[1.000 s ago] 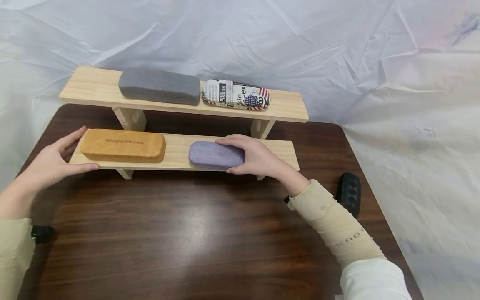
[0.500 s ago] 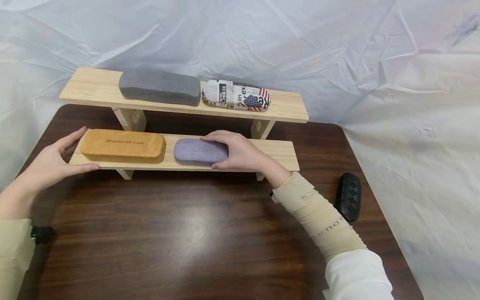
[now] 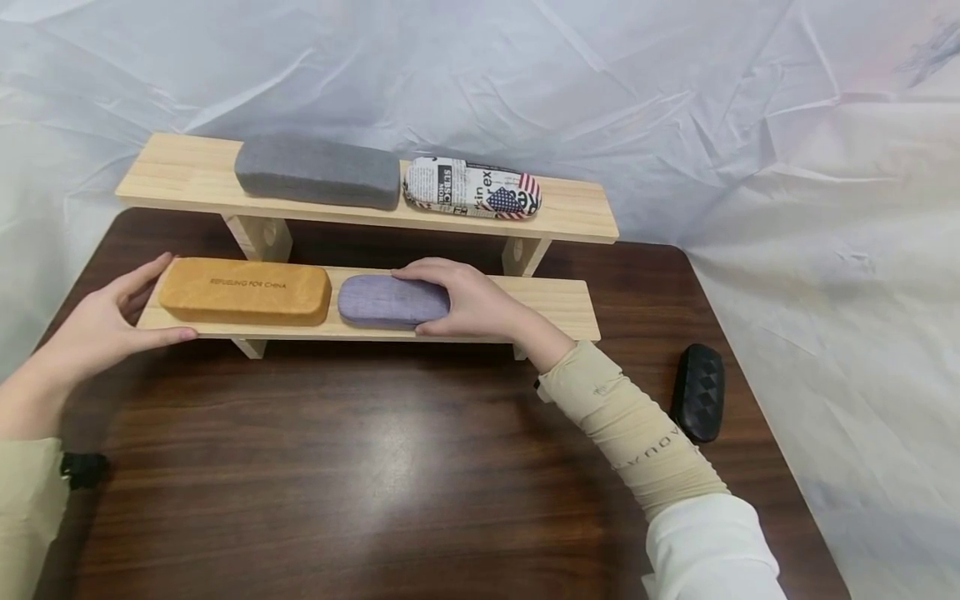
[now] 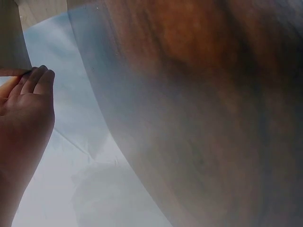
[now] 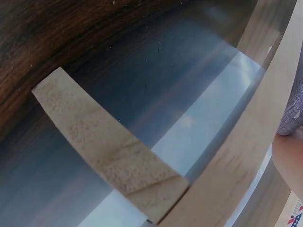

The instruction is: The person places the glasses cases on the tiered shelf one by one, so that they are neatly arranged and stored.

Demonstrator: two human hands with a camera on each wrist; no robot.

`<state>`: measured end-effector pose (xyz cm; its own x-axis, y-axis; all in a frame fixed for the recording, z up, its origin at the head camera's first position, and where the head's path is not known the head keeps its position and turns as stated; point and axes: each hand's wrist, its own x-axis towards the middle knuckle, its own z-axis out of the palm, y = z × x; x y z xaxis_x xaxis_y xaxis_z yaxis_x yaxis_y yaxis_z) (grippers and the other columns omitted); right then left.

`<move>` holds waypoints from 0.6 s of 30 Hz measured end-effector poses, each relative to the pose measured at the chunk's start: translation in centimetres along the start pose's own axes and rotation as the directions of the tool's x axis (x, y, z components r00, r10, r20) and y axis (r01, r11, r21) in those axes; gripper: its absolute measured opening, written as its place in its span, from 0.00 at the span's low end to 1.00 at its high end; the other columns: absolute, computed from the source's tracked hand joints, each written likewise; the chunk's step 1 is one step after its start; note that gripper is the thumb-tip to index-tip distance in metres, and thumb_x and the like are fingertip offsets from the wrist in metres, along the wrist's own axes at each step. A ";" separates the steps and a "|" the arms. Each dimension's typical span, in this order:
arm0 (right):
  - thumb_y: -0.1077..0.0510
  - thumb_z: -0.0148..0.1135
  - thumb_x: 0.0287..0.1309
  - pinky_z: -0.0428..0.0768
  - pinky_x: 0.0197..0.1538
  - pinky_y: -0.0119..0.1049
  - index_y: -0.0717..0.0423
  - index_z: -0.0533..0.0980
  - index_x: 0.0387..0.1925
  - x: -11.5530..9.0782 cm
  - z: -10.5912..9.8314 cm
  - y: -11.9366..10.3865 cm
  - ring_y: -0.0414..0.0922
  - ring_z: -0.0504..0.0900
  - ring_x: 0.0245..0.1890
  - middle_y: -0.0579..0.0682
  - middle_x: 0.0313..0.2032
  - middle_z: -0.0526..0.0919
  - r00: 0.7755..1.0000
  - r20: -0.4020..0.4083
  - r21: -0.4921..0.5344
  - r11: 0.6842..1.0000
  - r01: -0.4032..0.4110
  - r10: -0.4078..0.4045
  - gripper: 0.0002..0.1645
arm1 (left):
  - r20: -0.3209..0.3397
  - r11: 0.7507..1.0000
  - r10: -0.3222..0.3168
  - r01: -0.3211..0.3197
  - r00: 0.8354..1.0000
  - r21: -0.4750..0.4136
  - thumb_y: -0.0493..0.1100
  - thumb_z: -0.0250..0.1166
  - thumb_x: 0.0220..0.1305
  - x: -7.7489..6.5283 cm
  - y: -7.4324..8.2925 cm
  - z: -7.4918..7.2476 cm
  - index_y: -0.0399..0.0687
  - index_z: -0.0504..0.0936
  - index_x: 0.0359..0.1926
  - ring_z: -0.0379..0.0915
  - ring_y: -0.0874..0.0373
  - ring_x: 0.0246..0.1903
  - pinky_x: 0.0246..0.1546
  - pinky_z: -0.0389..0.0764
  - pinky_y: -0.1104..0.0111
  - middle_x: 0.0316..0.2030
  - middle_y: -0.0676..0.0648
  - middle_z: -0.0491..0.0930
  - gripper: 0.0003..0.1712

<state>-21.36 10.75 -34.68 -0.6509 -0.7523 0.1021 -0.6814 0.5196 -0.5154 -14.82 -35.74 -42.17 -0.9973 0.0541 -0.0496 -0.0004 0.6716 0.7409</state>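
Note:
On the lower board of a two-tier wooden shelf (image 3: 525, 293), my right hand (image 3: 480, 304) grips the right end of a purple fabric glasses case (image 3: 386, 298). Thumb in front and fingers behind, it covers that end. A strip of bare board separates the case from an orange-tan glasses case (image 3: 243, 287) lettered "REFUELING FOR CHINA". My left hand (image 3: 108, 321) holds the left end of the lower board, its thumb along the front edge. The left wrist view shows the left fingers (image 4: 35, 82) at the board's edge. Part of the purple case (image 5: 293, 106) shows in the right wrist view.
On the upper board lie a grey glasses case (image 3: 318, 171) and a newsprint-and-flag patterned glasses case (image 3: 472, 187). A black quilted case (image 3: 699, 392) lies at the right of the dark wood table (image 3: 360, 467). White sheeting (image 3: 480, 75) hangs behind the shelf.
My right hand has slid the purple glasses case leftward along the lower board, closer to the orange-tan one. My left hand has stayed in place.

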 end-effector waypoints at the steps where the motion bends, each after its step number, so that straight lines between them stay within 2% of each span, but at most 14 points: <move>1: 0.53 0.82 0.51 0.71 0.75 0.39 0.51 0.75 0.73 0.0 0.0 0.0 0.46 0.75 0.72 0.51 0.70 0.79 1.000 0.001 -0.001 1.000 0.001 -0.001 0.47 | 0.000 1.000 0.001 -0.001 1.000 -0.002 0.45 0.79 0.64 0.0 0.0 0.0 0.68 0.41 0.86 0.52 0.95 0.58 0.46 0.56 0.98 0.85 0.46 0.45 0.66; 12: 0.53 0.83 0.52 0.69 0.76 0.38 0.52 0.74 0.74 0.3 0.0 -0.1 0.46 0.74 0.73 0.51 0.71 0.78 1.000 0.011 -0.015 1.000 0.005 -0.005 0.48 | -0.005 1.000 0.003 -0.003 1.000 -0.006 0.44 0.79 0.64 0.1 0.1 0.0 0.69 0.42 0.86 0.52 0.95 0.58 0.48 0.57 0.98 0.85 0.48 0.45 0.65; 18: 0.51 0.84 0.52 0.67 0.78 0.38 0.52 0.73 0.75 0.1 -0.1 -0.1 0.47 0.73 0.74 0.52 0.72 0.77 1.000 0.002 -0.010 1.000 0.002 -0.002 0.50 | -0.005 1.000 -0.010 0.010 1.000 -0.005 0.44 0.79 0.64 0.0 0.2 0.1 0.69 0.41 0.86 0.52 0.94 0.58 0.47 0.57 0.98 0.85 0.46 0.45 0.66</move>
<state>-21.35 10.64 -34.53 -0.6490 -0.7539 0.1018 -0.6860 0.5221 -0.5068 -14.77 -35.57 -42.09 -0.9976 0.0435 -0.0533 -0.0106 0.6681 0.7440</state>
